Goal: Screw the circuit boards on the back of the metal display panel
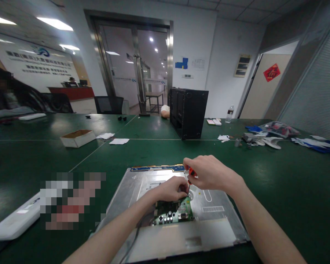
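A screwdriver with a red and black handle is gripped in my right hand, its shaft pointing down at the upper right edge of a green circuit board. My left hand is closed beside the screwdriver's tip, thumb and fingers curled together over the board; what they hold, if anything, is hidden. The board sits on the metal back of a flat display panel lying on the table. A narrow blue board strip runs along the panel's far edge.
The green table carries a black computer case, an open cardboard box and a white casing at left. Metal parts and bags lie right. A water bottle stands behind. Another person sits far left.
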`<action>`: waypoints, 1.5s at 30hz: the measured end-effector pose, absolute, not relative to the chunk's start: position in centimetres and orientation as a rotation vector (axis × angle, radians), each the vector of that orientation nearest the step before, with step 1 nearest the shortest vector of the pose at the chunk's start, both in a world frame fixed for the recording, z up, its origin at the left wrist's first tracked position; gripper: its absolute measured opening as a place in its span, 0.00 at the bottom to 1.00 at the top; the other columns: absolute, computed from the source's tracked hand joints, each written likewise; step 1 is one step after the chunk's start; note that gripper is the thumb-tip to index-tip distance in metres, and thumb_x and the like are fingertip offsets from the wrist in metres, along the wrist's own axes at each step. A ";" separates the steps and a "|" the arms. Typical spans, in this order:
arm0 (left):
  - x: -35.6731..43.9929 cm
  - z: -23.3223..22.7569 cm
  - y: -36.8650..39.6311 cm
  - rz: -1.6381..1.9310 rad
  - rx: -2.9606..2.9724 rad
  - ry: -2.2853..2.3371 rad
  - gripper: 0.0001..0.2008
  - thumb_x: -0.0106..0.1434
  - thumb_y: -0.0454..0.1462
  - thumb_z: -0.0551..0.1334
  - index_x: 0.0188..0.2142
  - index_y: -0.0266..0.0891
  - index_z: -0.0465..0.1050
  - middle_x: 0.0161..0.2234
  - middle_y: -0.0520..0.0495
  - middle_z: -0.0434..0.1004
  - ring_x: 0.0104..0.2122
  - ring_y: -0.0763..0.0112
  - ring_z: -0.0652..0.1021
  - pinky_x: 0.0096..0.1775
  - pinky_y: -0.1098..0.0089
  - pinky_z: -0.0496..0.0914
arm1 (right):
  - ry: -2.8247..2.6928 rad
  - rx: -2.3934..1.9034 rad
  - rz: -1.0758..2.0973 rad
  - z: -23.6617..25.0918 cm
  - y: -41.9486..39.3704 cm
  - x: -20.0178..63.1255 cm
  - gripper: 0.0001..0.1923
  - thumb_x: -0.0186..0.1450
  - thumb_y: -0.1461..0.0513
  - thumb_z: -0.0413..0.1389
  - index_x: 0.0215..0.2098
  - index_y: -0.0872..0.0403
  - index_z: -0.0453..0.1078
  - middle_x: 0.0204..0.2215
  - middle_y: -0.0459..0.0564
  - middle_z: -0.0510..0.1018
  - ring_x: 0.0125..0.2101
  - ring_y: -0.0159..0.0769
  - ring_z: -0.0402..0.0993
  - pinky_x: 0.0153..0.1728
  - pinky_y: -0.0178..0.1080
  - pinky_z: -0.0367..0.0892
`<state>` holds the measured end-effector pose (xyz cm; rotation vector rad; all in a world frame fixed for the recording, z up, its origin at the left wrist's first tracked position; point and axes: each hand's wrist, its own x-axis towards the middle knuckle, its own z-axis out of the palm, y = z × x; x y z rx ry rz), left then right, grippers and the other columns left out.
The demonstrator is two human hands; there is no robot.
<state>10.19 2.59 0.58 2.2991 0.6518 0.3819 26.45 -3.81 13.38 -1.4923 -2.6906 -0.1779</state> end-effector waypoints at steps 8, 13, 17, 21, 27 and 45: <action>10.2 0.7 2.5 0.379 2.299 0.657 0.06 0.50 0.26 0.59 0.27 0.36 0.70 0.25 0.53 0.72 0.27 0.72 0.72 0.30 0.75 0.65 | -2.689 -1.585 -0.189 13.7 -3.8 26.3 0.11 0.66 0.53 0.49 0.38 0.50 0.66 0.28 0.48 0.77 0.29 0.38 0.73 0.22 0.36 0.47; 10.2 0.4 2.7 0.389 2.264 0.661 0.07 0.50 0.26 0.60 0.29 0.36 0.70 0.26 0.52 0.72 0.27 0.72 0.72 0.31 0.75 0.67 | -2.700 -1.502 -0.138 13.5 -3.9 26.6 0.09 0.62 0.58 0.54 0.40 0.51 0.65 0.31 0.47 0.77 0.30 0.36 0.73 0.23 0.35 0.47; 10.2 0.5 2.7 0.380 2.255 0.638 0.07 0.50 0.26 0.59 0.30 0.36 0.71 0.26 0.52 0.73 0.27 0.72 0.73 0.31 0.75 0.67 | -2.672 -1.536 -0.133 13.5 -3.8 26.6 0.12 0.62 0.52 0.54 0.38 0.51 0.66 0.29 0.47 0.77 0.28 0.37 0.72 0.23 0.35 0.47; 10.2 0.6 2.6 0.378 2.296 0.671 0.06 0.50 0.27 0.60 0.28 0.36 0.71 0.26 0.52 0.73 0.27 0.71 0.73 0.31 0.75 0.66 | -2.667 -1.608 -0.155 13.5 -3.7 26.5 0.09 0.64 0.54 0.51 0.38 0.50 0.67 0.28 0.47 0.77 0.28 0.37 0.72 0.23 0.35 0.48; 10.3 0.5 2.7 0.371 2.286 0.638 0.09 0.50 0.26 0.60 0.32 0.36 0.72 0.29 0.51 0.75 0.28 0.70 0.74 0.31 0.74 0.67 | -2.730 -1.494 -0.087 13.7 -4.0 26.5 0.11 0.60 0.59 0.55 0.41 0.51 0.64 0.33 0.47 0.77 0.31 0.37 0.73 0.24 0.35 0.51; 10.4 0.7 2.6 0.347 2.350 0.639 0.05 0.53 0.27 0.62 0.30 0.35 0.72 0.28 0.50 0.74 0.29 0.69 0.74 0.32 0.74 0.65 | -2.686 -1.484 -0.138 13.5 -3.6 26.6 0.07 0.60 0.61 0.51 0.38 0.51 0.65 0.29 0.47 0.77 0.29 0.36 0.72 0.22 0.35 0.47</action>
